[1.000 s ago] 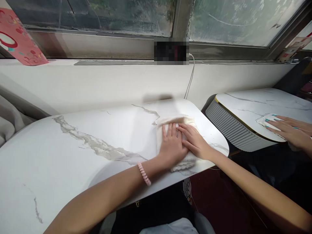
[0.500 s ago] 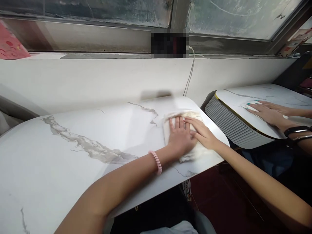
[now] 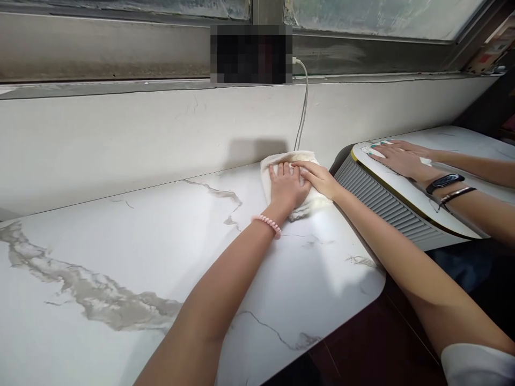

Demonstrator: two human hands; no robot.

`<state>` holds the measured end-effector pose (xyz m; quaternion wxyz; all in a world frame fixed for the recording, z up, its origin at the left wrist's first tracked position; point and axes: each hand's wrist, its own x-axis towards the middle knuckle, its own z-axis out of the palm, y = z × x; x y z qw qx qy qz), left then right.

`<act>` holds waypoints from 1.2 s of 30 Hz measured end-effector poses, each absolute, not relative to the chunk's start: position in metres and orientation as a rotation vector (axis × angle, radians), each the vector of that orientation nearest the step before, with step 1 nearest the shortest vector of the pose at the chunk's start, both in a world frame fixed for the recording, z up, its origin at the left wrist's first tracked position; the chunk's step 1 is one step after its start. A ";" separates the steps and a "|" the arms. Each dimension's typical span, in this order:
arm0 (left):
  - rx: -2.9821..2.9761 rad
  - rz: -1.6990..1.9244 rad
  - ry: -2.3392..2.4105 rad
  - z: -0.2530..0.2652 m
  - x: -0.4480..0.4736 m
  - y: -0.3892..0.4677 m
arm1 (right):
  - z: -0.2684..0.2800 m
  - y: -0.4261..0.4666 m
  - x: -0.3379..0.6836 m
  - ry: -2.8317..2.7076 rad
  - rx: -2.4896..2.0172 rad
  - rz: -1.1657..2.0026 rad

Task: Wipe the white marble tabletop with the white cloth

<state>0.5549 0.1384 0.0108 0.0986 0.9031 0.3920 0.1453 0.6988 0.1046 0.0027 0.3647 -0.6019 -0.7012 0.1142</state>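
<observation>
A white cloth [image 3: 308,208] lies folded at the far right corner of a white marble-patterned table [image 3: 161,236], close to the wall. My left hand [image 3: 288,186], with a pink coiled band on its wrist, rests flat on it, fingers stretched out and a little apart. Beside it and partly touching it, my right hand [image 3: 319,178] also lies flat, fingers extended over the cloth. Both palms press from above, and neither hand's fingers wrap round the cloth. The cloth's underside is hidden.
On a second marble-patterned table [image 3: 446,142] with a ribbed side [image 3: 386,201], a co-worker's hands [image 3: 402,158] press on a white cloth. A blurred-out dark object [image 3: 251,56] sits on the window ledge. A white cable [image 3: 304,102] runs down the wall from it.
Both my hands and the cloth have moved away from me, from near the table's right end up to its wall-side edge. The co-worker's hands have shifted left. My view has also shifted.
</observation>
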 end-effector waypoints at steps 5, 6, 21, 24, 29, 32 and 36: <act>2.705 0.401 1.138 0.011 0.557 0.136 | -0.001 0.103 0.705 -1.843 -1.545 0.266; 2.715 0.403 1.121 0.010 0.556 0.133 | -0.003 0.100 0.705 -1.857 -1.541 0.256; 2.851 0.540 0.800 0.004 0.538 0.005 | -0.003 -0.064 0.689 -1.844 -1.740 0.141; 2.854 0.500 0.764 0.006 0.531 -0.006 | -0.001 -0.079 0.673 -1.787 -1.802 0.079; 2.859 0.475 0.778 0.007 0.508 -0.015 | 0.002 -0.087 0.642 -1.773 -1.809 0.048; 2.892 0.450 0.756 0.008 0.483 -0.019 | 0.003 -0.087 0.620 -1.820 -1.779 0.030; 2.908 0.320 0.784 0.011 0.441 -0.016 | 0.001 -0.081 0.583 -1.873 -1.703 0.017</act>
